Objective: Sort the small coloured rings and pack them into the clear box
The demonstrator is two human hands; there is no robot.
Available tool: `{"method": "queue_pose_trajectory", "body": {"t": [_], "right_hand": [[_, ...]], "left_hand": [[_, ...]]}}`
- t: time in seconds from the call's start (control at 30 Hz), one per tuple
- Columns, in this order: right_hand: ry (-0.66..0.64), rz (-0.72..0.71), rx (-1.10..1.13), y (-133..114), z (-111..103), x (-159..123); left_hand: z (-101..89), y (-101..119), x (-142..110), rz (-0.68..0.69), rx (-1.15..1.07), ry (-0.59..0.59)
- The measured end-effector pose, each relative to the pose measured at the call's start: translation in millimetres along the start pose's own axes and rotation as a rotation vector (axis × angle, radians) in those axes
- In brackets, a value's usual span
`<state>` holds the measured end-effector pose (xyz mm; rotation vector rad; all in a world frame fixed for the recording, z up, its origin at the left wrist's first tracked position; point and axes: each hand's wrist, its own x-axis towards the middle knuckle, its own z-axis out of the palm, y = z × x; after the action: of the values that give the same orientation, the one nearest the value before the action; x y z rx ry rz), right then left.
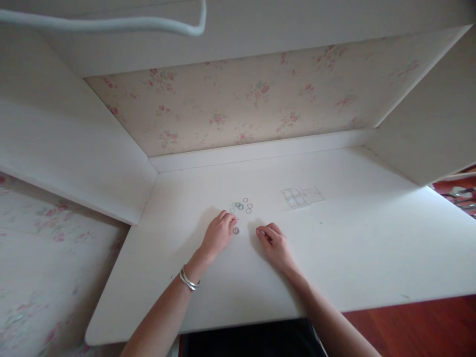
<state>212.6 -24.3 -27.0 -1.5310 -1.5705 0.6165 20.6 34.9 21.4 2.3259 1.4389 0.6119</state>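
Note:
My left hand [218,232] is over the desk with its fingertips pinched together; whether a small thing is between them is too small to tell. Right by its fingertips lies a small ring or short stack of rings [236,231]. Just beyond the hand, several thin rings lie on the desk, with a greenish overlapping cluster [240,206] and a loose ring [249,210] to its right. My right hand [274,243] rests near the desk top, apart from the rings, its fingers curled and thumb against the forefinger. What it may hold is hidden.
A clear plastic compartment box [295,197] lies with its lid opened out on the white desk [353,248]. White side panels and a flowered back wall [260,99] enclose the desk. A white cable or tube [111,25] hangs at the upper left.

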Motion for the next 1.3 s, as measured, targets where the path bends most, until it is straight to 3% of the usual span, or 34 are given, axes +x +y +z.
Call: {"method": "queue_pose_trajectory", "body": {"t": [0.33,0.5,0.6,0.7,0.87,1.3], "right_hand": [[0.003,-0.006,-0.008,-2.4,0.6,-1.3],[-0.012,0.009,0.0,-3.3,-0.9,-1.3],[-0.023,0.028,0.004,-2.6,-2.4,-0.7],[-0.048,0.048,-0.012,-3.1,-2.8,1.7],[-0.117,0.016,-0.088,-8.4,1.8,14.6],[-0.234,-0.047,-0.533,-25.6,38.1,80.9]], "left_hand": [[13.6,4.3,-31.8,0.053,0.188,-0.025],[12.0,4.1,-33.1,0.057,0.026,0.015],[8.8,-3.2,-34.8,-0.023,-0.158,0.107],[5.5,-17.4,-39.2,-0.201,-0.261,0.208],[1.5,-35.6,-46.9,-0.474,-0.445,0.195],[1.1,-41.0,-52.8,-0.465,-0.571,0.18]]}}
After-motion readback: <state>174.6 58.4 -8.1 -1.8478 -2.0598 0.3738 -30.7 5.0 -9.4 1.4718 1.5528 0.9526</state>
